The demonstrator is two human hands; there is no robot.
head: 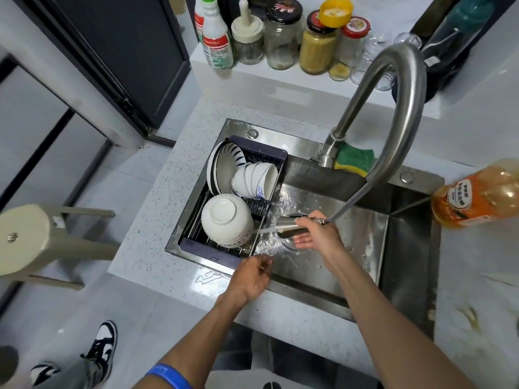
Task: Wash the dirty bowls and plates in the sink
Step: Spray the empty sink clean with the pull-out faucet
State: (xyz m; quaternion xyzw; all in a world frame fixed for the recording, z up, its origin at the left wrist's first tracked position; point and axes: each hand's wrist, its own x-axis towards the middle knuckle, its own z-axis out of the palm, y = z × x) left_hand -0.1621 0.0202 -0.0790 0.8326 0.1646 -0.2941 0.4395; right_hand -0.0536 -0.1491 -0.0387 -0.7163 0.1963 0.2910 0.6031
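1. Head view, handling, judged: the bowls and plates are glazed ceramic; stiff, fairly heavy for their size, brittle if knocked on steel, and slick while wet; best taken by the rim with thumb inside and fingers under the foot ring, or for the upturned bowl, by cupping its dome.
2. Upturned bowl (226, 219): white, faintly ribbed sides, foot ring uppermost; it sits mouth down at the near end of the drain rack (273, 157); it appears to rest on at least one more bowl, though the count is not readable.
3. Nested small bowls (257, 179): white with thin blue lines and a small blue motif; lying on their sides, mouths toward the basin, in the middle of the rack.
4. Plates (223, 164): white with dark blue brush strokes at the rim; standing on edge at the far end of the rack, leaning behind the small bowls.
5. Rack: dark, slatted, set across the left part of the sink (351, 265); the steel basin beside it shows water and no crockery, so the washing looks close to done.
6. Right hand (314, 230): fingers curled round the pull-out spray head (286, 228), which is aimed left; water strikes near the lower edge of the upturned bowl.
7. Left hand (252, 273): blurred, over the sink's near edge beside the rack corner; it seems to hold nothing, but whether its fingers are straight or curled I cannot tell.
8. Nearby: faucet (404, 108); green and yellow sponge (355, 158) behind its base; orange bottle (477, 195) on the right counter.
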